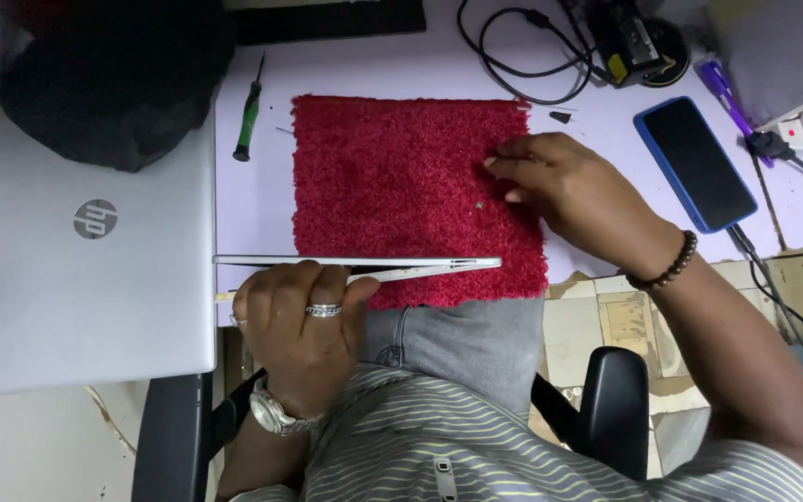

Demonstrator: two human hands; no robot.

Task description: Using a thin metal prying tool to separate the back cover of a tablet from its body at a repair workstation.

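My left hand (297,321), with a ring and a wristwatch, grips a thin silver laptop (364,265) held on edge at the near side of a red fluffy mat (392,177). My right hand (573,191), with a bead bracelet, rests on the mat's right part, fingertips pinched together near a tiny screw (479,204) lying on the pile. Whether the fingers hold anything is too small to tell.
A closed silver laptop (85,251) lies at the left with a black bag (113,79) on its far end. A green-handled screwdriver (249,112) lies left of the mat. A blue-cased phone (694,163), black cables (522,56) and a charger sit at the right. Chair armrests (611,400) are below.
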